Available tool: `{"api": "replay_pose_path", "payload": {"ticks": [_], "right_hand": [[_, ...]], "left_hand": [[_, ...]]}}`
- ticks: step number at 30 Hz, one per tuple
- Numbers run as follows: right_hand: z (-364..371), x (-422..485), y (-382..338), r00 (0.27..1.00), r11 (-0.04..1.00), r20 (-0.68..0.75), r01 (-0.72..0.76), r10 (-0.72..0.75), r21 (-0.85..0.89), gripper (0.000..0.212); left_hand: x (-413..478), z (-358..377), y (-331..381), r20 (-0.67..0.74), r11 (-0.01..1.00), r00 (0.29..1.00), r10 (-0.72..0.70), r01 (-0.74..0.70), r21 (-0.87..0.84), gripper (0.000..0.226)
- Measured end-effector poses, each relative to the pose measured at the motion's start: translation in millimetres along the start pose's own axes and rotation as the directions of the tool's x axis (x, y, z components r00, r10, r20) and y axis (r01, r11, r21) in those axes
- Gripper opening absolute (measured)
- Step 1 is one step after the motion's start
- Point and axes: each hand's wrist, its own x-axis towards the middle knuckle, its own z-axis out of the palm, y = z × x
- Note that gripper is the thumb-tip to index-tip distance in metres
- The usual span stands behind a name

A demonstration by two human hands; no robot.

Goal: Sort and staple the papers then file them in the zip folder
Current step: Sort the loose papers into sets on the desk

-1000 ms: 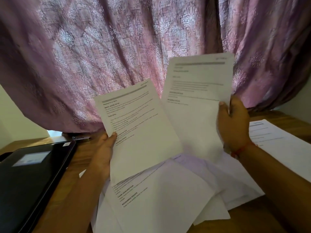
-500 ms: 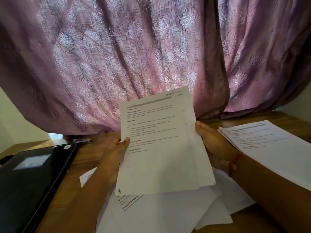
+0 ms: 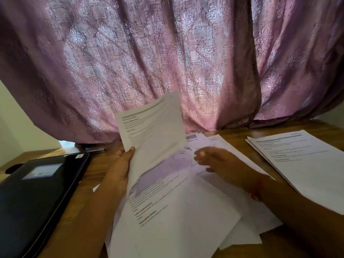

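Note:
My left hand (image 3: 119,170) grips a set of printed white sheets (image 3: 154,135) by their left edge and holds them upright above the table. My right hand (image 3: 219,164) is empty, blurred, fingers spread, hovering low over the loose pile of papers (image 3: 182,211) spread in front of me. A neater stack of printed papers (image 3: 301,164) lies on the table to the right. The black zip folder (image 3: 39,192) lies shut at the left. A small metal stapler (image 3: 95,150) sits behind the folder near the curtain.
A pink patterned curtain (image 3: 167,62) hangs right behind the wooden table (image 3: 234,133) and drapes onto its far edge. A pale wall shows at the far left.
My right hand has let go of the held sheets and dropped toward the loose pile. The left hand now holds the joined sheets alone, further left and tilted.

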Motion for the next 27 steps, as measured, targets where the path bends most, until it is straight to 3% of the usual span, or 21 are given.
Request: {"api": "replay_pose_path", "payload": {"ticks": [2, 4, 6, 9, 14, 20, 23, 27], "right_hand": [[15.5, -9.8, -1.5, 0.975, 0.845, 0.182, 0.202, -0.127, -0.495, 0.042], [29.5, -13.3, -0.7, 0.940, 0.701, 0.335, 0.279, -0.060, -0.656, 0.054], [35.8, -14.4, -1.5, 0.924, 0.618, 0.383, 0.300, 0.002, -0.727, 0.060], [32.4, -12.2, 0.4, 0.939, 0.563, 0.343, 0.269, 0.027, -0.781, 0.063], [21.7, -8.5, 5.0, 0.960, 0.519, 0.272, 0.198, 0.070, -0.832, 0.065], [27.4, -12.4, -4.4, 0.975, 0.462, 0.215, 0.169, 0.048, -0.871, 0.066], [33.0, -14.1, -5.6, 0.973, 0.521, 0.225, 0.165, 0.053, -0.838, 0.073], [31.3, -12.1, -4.2, 0.994, 0.645, 0.107, 0.073, 0.013, -0.760, 0.061]], "left_hand": [[3.3, -4.8, 4.6, -0.042, 0.998, 0.999, -0.017, 0.015, -0.054, 0.014], [3.3, -10.1, 8.4, -0.065, 0.997, 0.997, -0.036, 0.031, -0.068, 0.017], [3.2, -14.3, 10.6, -0.085, 0.998, 0.996, -0.030, 0.025, -0.055, 0.017], [1.7, -17.8, 13.7, -0.073, 0.998, 0.997, 0.001, -0.005, -0.056, 0.018], [-5.0, -13.2, 14.3, -0.047, 0.995, 0.996, -0.075, 0.072, -0.069, 0.020], [10.8, -18.5, 5.8, -0.070, 1.000, 0.997, -0.027, 0.026, -0.016, 0.017], [31.1, -32.7, -11.1, -0.066, 0.996, 0.997, -0.033, 0.038, 0.080, 0.021], [55.7, -54.0, -29.9, -0.081, 0.987, 0.992, -0.096, 0.105, 0.122, 0.036]]}}
